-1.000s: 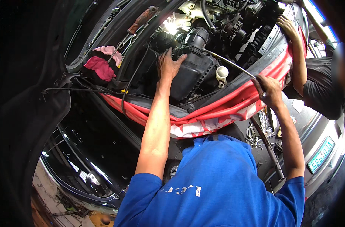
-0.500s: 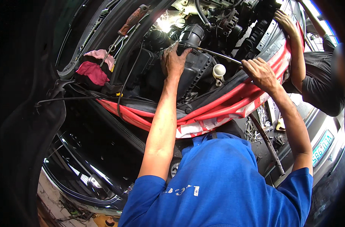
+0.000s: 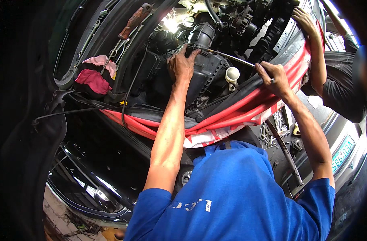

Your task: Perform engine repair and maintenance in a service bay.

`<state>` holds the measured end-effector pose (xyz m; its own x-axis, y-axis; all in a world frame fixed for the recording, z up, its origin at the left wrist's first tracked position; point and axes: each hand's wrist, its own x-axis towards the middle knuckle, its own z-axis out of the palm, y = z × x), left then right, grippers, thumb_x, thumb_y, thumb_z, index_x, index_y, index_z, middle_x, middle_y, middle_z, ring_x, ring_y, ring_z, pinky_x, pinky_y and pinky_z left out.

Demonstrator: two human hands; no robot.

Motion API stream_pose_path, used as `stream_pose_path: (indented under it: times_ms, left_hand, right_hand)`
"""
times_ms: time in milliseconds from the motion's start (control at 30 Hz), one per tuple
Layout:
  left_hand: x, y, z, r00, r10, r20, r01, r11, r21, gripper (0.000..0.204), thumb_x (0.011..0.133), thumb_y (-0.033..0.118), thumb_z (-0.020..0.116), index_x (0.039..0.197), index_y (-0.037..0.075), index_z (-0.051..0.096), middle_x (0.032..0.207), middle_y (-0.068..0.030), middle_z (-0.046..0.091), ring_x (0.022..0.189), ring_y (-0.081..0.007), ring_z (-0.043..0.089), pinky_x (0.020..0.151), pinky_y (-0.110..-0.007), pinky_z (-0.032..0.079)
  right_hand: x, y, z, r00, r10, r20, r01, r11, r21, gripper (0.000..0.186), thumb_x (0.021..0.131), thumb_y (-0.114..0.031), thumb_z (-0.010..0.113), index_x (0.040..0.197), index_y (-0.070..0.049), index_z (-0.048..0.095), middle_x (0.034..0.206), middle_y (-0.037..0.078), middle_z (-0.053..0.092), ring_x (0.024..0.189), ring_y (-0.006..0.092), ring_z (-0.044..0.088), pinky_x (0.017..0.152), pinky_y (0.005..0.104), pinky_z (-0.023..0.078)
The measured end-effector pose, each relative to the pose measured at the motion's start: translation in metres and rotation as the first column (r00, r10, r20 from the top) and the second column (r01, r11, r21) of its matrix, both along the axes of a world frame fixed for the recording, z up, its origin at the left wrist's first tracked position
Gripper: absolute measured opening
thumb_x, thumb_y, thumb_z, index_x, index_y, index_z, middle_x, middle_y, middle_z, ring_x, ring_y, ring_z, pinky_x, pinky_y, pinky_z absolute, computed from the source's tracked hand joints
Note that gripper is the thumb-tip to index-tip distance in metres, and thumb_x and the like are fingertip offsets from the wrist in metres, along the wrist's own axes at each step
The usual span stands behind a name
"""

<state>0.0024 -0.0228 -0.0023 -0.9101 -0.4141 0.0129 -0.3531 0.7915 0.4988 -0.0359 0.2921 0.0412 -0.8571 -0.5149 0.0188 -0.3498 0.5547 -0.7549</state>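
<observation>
My left hand (image 3: 181,66) rests at the collar of a black ribbed air duct (image 3: 202,35), on top of the black air filter box (image 3: 205,68). Its thumb and fingers are apart, touching the collar beside the tip of a long thin metal-shafted tool (image 3: 233,58). The other end of this tool is inside my right hand (image 3: 276,78), whose fingers are closed round it. A small metal end pokes out of that fist; the grip itself is hidden, so its exact kind does not show. Just below the shaft stands a cream filler neck (image 3: 232,74).
A red and black cover (image 3: 231,108) drapes the car's front edge. An orange-handled screwdriver (image 3: 136,21) and pink rags (image 3: 93,80) lie at left. Another person's arm (image 3: 315,52) reaches in at right. A bright lamp (image 3: 171,25) shines behind the duct. Loose tools (image 3: 268,136) lie below right.
My right hand has turned and changed its grip on the tool, so a metal end now shows from the fist. My left hand stays at the duct collar. The whole view shifts slightly.
</observation>
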Motion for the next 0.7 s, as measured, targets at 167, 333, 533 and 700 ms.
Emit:
stream_pose_path:
  times_ms: [167, 333, 533, 700]
  left_hand:
    - [0.002, 0.003, 0.001, 0.998, -0.046, -0.037, 0.042, 0.994, -0.102, 0.063, 0.087, 0.058, 0.064, 0.123, 0.007, 0.069, 0.093, -0.0231, 0.072, 0.098, -0.0367, 0.067, 0.098, -0.041, 0.04]
    - [0.002, 0.004, 0.008, 0.998, -0.012, 0.067, 0.009, 0.999, 0.05, 0.069, 0.084, 0.056, 0.069, 0.128, 0.003, 0.064, 0.119, -0.0226, 0.066, 0.115, -0.0373, 0.063, 0.1, -0.045, 0.046]
    - [0.017, 0.012, 0.004, 0.926, -0.156, -0.344, 0.071, 0.967, -0.246, 0.064, 0.086, 0.045, 0.072, 0.128, -0.001, 0.061, 0.121, -0.02, 0.067, 0.116, -0.0393, 0.06, 0.101, -0.047, 0.045]
    - [0.024, 0.089, 0.019, 0.803, -0.462, -0.376, 0.409, 0.887, -0.216, 0.061, 0.083, 0.021, 0.075, 0.14, 0.016, 0.054, 0.135, -0.0132, 0.055, 0.106, -0.0338, 0.063, 0.092, -0.042, 0.052]
  right_hand:
    - [0.003, 0.001, -0.003, 0.984, -0.095, 0.148, 0.104, 0.993, -0.056, 0.037, 0.1, -0.025, 0.058, 0.077, 0.003, 0.06, 0.056, 0.007, 0.048, 0.053, 0.0111, 0.043, 0.051, 0.0325, 0.037]
    - [-0.005, 0.001, 0.006, 0.981, -0.037, 0.192, 0.04, 0.999, -0.014, 0.034, 0.098, -0.029, 0.061, 0.088, 0.003, 0.066, 0.065, 0.019, 0.055, 0.058, 0.0204, 0.053, 0.059, 0.0388, 0.042]
    - [0.016, 0.015, 0.018, 0.974, 0.162, -0.159, -0.142, 0.981, 0.13, 0.024, 0.095, -0.024, 0.064, 0.087, -0.002, 0.058, 0.065, 0.017, 0.055, 0.057, 0.0357, 0.057, 0.054, 0.0443, 0.044]
    - [0.009, 0.019, 0.016, 0.756, 0.381, -0.533, -0.243, 0.918, 0.312, 0.011, 0.092, -0.016, 0.061, 0.092, -0.006, 0.056, 0.076, 0.009, 0.059, 0.071, 0.0272, 0.06, 0.065, 0.0391, 0.047]
